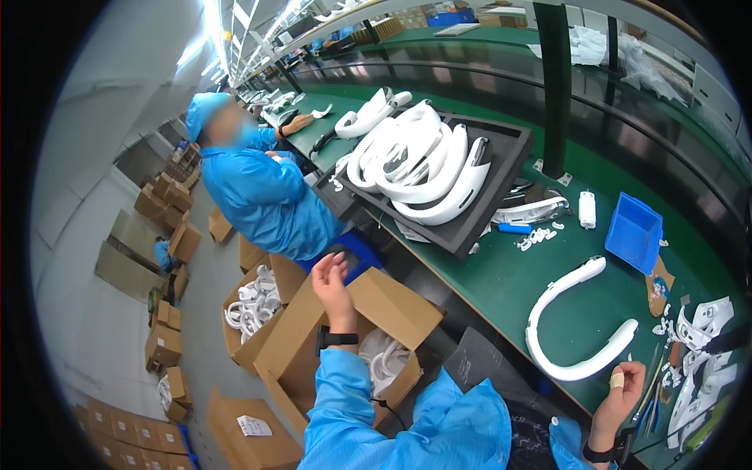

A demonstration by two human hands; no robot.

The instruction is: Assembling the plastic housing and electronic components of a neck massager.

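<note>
My left hand (333, 286) is raised over an open cardboard box (301, 345), its fingers loosely bent and apart with nothing visible in them. White curved parts (384, 360) in clear plastic lie inside that box. At the bench's near edge, my right hand (619, 395) has its fingers drawn together, a tan bandage round one of them. A tiny pale sliver shows at the fingertips, too small to name. Just beyond this hand, a white U-shaped neckband device (540, 329) lies flat on the green bench top (486, 290), apart from the fingers.
A black tray (501, 168) heaped with white neckbands stands farther left. Near it lie a blue cylinder (514, 229), small white pieces and a white bottle-like part (587, 210). A blue bin (633, 233), white shells (697, 376) and hand tools occupy the right. A co-worker (254, 188) sits left.
</note>
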